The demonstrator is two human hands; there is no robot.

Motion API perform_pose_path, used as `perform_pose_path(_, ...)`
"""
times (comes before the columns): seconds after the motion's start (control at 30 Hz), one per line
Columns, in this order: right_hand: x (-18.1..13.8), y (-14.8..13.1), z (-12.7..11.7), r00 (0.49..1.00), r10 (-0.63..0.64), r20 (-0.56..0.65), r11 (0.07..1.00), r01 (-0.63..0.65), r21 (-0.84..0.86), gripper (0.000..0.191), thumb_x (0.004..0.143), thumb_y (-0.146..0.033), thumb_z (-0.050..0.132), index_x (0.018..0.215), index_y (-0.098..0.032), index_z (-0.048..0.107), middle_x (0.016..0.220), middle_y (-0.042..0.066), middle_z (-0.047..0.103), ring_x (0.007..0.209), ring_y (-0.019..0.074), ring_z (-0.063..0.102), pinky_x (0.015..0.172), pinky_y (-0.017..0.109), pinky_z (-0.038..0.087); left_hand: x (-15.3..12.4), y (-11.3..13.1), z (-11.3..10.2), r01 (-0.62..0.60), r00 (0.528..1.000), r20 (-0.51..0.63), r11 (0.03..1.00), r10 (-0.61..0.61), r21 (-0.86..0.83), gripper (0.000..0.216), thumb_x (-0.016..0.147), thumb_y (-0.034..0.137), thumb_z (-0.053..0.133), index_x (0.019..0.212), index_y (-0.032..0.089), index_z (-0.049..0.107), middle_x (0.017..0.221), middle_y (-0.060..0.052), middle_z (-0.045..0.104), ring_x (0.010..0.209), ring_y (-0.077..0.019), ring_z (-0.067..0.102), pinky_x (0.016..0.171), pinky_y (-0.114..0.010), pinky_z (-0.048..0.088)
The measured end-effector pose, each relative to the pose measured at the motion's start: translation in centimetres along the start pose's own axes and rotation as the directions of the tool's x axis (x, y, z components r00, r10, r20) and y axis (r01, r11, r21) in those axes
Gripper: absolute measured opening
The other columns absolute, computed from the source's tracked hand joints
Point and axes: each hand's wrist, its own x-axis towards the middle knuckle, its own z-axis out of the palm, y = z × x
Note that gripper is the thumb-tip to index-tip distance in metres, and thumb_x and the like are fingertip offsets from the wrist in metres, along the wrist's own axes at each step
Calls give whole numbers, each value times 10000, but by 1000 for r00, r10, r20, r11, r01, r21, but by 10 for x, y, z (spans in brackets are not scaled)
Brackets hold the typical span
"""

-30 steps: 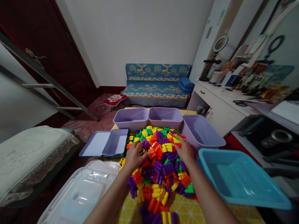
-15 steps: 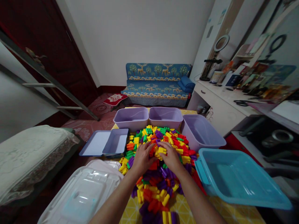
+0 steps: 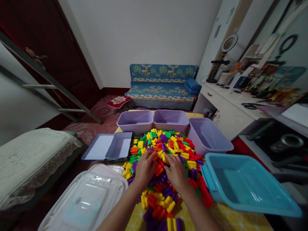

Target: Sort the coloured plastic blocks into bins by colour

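A heap of plastic building blocks (image 3: 166,138) in yellow, orange, red, green and purple covers the middle of the table. My left hand (image 3: 145,166) rests on the left side of the heap, its fingers apart and bent over the blocks. My right hand (image 3: 177,170) lies on the right side, fingers spread, with the tips by a yellow block (image 3: 164,157). Between the two hands lie orange-red blocks (image 3: 158,168). Nothing held shows in either hand, though the palms are hidden.
Two lilac bins (image 3: 135,128) (image 3: 171,127) stand behind the heap, and a third lilac bin (image 3: 209,147) at its right. A blue tub (image 3: 250,205) is at the near right. On the left are an open tin box (image 3: 119,146) and clear plastic lids (image 3: 86,199).
Both hands have drawn slightly closer to me. A yellow block that was at my right fingertips is no longer between the fingers, and more orange-red blocks show between the hands.
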Motion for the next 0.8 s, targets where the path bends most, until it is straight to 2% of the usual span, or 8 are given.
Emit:
perform_pose_path(0.1, 1, -2, 8, 1000, -6, 6, 999, 6, 39, 467, 762, -73, 588, 1183, -259, 672, 1153, 72, 691, 1124, 296, 575, 1012, 450, 454, 2, 0, 2, 14, 997, 72, 997, -9, -69, 364, 863, 109, 523, 1183, 213, 664, 1207, -86, 650, 1097, -233, 598, 964, -410, 515)
perform_pose_path(0.23, 1, 1, 14, 998, 62, -30, 972, -54, 227, 345, 818, -161, 552, 1121, -262, 685, 1103, 68, 714, 1074, 270, 629, 968, 427, 487, 3, 1, -1, -2, 998, 64, 996, 8, -91, 458, 815, 83, 553, 1231, 249, 648, 1270, -71, 636, 1164, -259, 560, 1009, -463, 477)
perform_pose_path(0.33, 1, 2, 18, 983, 182, -15, 860, -152, 488, 294, 864, -297, 530, 1120, -221, 651, 1037, 81, 734, 962, 247, 684, 858, 388, 541, 2, 6, -5, -17, 999, 43, 990, 24, -138, 450, 801, 112, 614, 1225, 259, 654, 1293, -74, 627, 1189, -273, 543, 1012, -483, 466)
perform_pose_path(0.4, 1, 0, 19, 974, 223, 28, 759, -192, 622, 284, 849, -368, 565, 1065, -200, 639, 924, 77, 744, 842, 236, 704, 751, 353, 560, 3, 10, -8, -1, 999, 46, 980, 10, -201, 403, 818, 127, 615, 1200, 241, 669, 1196, -84, 674, 1125, -257, 582, 979, -451, 488)
perform_pose_path(0.47, 1, -4, 19, 967, 251, 39, 705, -210, 677, 263, 812, -404, 620, 968, -193, 640, 841, 70, 736, 772, 231, 703, 692, 331, 559, 3, 13, -10, 30, 999, 49, 967, -18, -255, 368, 827, 126, 606, 1171, 231, 685, 1095, -84, 706, 1061, -245, 615, 944, -422, 506)
perform_pose_path(0.57, 1, -10, 17, 961, 274, 22, 671, -208, 712, 274, 776, -429, 671, 906, -188, 660, 850, 78, 734, 779, 234, 704, 698, 333, 565, 5, 14, -11, 68, 997, 44, 941, -56, -331, 370, 821, 120, 596, 1160, 234, 688, 1087, -78, 711, 1031, -230, 641, 919, -392, 515)
perform_pose_path(0.7, 0, -8, 18, 961, 267, 69, 605, -223, 765, 335, 789, -418, 654, 1031, -186, 665, 960, 99, 741, 860, 236, 713, 767, 358, 575, 7, 9, -10, 218, 976, 80, 865, -204, -452, 326, 793, 199, 639, 1113, 188, 699, 1029, -79, 735, 917, -214, 677, 841, -350, 542)
perform_pose_path(0.8, 0, 1, 23, 961, 269, 57, 610, -216, 763, 377, 756, -365, 649, 1092, -192, 637, 1076, 117, 717, 976, 243, 700, 823, 376, 575, 7, 0, -9, 375, 923, 164, 715, -349, -590, 385, 761, 318, 676, 1102, 140, 693, 991, -86, 750, 843, -227, 692, 735, -334, 563)
